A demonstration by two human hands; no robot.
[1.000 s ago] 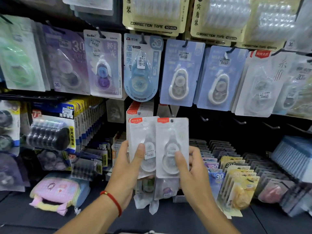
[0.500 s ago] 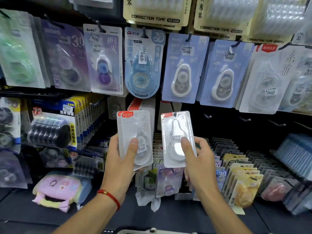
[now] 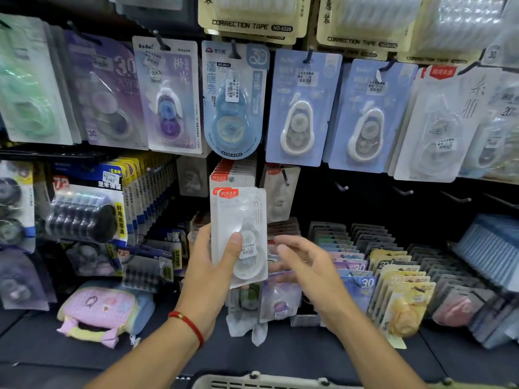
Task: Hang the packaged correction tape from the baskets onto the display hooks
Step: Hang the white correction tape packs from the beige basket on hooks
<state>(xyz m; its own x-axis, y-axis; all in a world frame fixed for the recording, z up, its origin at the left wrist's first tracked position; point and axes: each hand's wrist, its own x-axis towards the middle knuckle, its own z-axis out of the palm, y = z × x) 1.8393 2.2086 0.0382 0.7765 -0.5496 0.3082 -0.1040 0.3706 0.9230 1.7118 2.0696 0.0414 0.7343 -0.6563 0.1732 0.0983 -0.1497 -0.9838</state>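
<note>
My left hand (image 3: 213, 276) grips a small stack of white correction tape packs (image 3: 241, 234) with red top labels, thumb pressed on the front blister. The stack stands upright just below a row of the same packs (image 3: 233, 175) hanging on a display hook. My right hand (image 3: 309, 265) hovers right beside the stack, fingers spread and relaxed, holding nothing. One more white pack (image 3: 280, 192) hangs on the hook to the right. The grey rim of a basket (image 3: 266, 381) shows at the bottom edge.
Bare hooks (image 3: 341, 188) (image 3: 403, 190) (image 3: 456, 197) stick out of the dark panel to the right. Blue and purple tape packs (image 3: 302, 108) fill the row above. Upright packs stand in trays (image 3: 393, 276) below, and a pink pouch (image 3: 101, 310) lies at the lower left.
My right hand has let go of the single pack it held and is now empty. The packs in my left hand have shifted right, toward the hanging row.
</note>
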